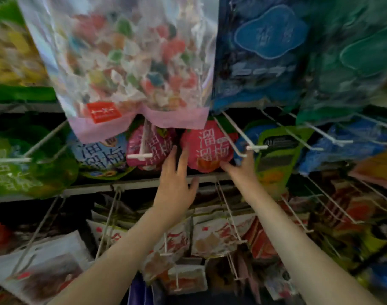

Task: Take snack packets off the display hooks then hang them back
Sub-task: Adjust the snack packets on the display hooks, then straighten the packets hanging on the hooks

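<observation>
A red snack packet (pixel 212 148) with white characters hangs on the middle row of the display. My left hand (pixel 177 183) reaches up with straight fingers, its fingertips at the packet's left edge. My right hand (pixel 243 170) is at the packet's lower right corner, thumb touching it, fingers spread and blurred. A long white hook (pixel 236 133) juts out just above and to the right of the packet. A second pink packet (pixel 148 148) hangs to the left behind another hook (pixel 142 155).
A big clear bag of colourful sweets (pixel 126 62) hangs overhead, blue (pixel 262 51) and green (pixel 353 62) bags beside it. Green packets (pixel 23 170) hang at left, a green-black one (pixel 278 157) at right. White hooks (pixel 229 216) and more packets fill the lower rows.
</observation>
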The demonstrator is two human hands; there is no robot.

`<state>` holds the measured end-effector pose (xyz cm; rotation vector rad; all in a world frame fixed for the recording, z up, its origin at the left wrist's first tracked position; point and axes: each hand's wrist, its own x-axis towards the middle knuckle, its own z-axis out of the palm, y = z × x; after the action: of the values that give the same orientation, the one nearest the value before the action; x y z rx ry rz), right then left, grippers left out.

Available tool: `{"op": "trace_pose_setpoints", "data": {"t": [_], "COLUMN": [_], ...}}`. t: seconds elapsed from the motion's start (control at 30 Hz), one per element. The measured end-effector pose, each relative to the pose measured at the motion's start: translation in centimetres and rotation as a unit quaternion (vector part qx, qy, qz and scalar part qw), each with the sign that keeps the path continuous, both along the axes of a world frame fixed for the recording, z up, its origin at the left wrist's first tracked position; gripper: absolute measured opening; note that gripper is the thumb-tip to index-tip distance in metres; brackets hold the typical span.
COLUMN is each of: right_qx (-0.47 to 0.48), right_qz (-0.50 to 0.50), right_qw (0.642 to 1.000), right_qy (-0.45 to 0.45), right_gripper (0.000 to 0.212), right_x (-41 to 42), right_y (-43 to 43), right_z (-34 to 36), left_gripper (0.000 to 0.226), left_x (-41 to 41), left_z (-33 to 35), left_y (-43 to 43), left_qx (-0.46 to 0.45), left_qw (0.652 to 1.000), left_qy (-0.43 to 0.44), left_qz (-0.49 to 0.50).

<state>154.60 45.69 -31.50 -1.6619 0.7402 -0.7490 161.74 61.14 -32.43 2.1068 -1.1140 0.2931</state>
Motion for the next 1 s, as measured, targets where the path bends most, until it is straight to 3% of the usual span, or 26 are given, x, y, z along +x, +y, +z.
{"op": "trace_pose_setpoints", "data": {"t": [0.1,0.27,0.4,0.57,0.77,0.9,1.0], "right_qx": [0.037,0.085,0.097,0.116,0.038,-0.072,-0.160], "right_qz": [0.036,0.088,0.123,0.168,0.167,0.079,0.034], "right_qw": [0.998,0.992,0.987,0.978,0.984,0.994,0.987], "right_qy": [0.020,-0.041,-0.044,-0.052,-0.045,-0.024,0.003], "right_gripper": [0.103,0.104,0.104,0.128,0.109,0.073,0.070], "right_x": [0.6,0.1,-0.7,-1.0,-2.1,-2.2,-1.8], "right_y": [-1.6,-2.9,-2.8,-2.4,-1.0,-0.3,0.2], "right_z": [0.2,0.9,0.4,-0.5,-0.5,-0.1,0.0], "left_gripper": [0.084,0.081,0.058,0.042,0.065,0.079,0.088], "left_x": [0.4,0.2,-1.7,-3.9,-3.7,-2.4,-0.9], "left_z": [0.9,1.2,0.6,0.3,-0.3,-0.2,-0.2], "left_y": [-3.5,-6.2,-6.2,-6.1,-4.9,-4.4,-4.3], "left_qx": [-0.069,-0.152,-0.159,-0.176,-0.101,-0.023,0.048], "left_qw": [0.994,0.967,0.969,0.979,0.970,0.986,0.987], "left_qy": [0.085,0.204,0.183,0.090,0.195,0.143,0.143], "left_qz": [-0.018,0.010,0.055,0.047,-0.107,-0.088,-0.057]}}
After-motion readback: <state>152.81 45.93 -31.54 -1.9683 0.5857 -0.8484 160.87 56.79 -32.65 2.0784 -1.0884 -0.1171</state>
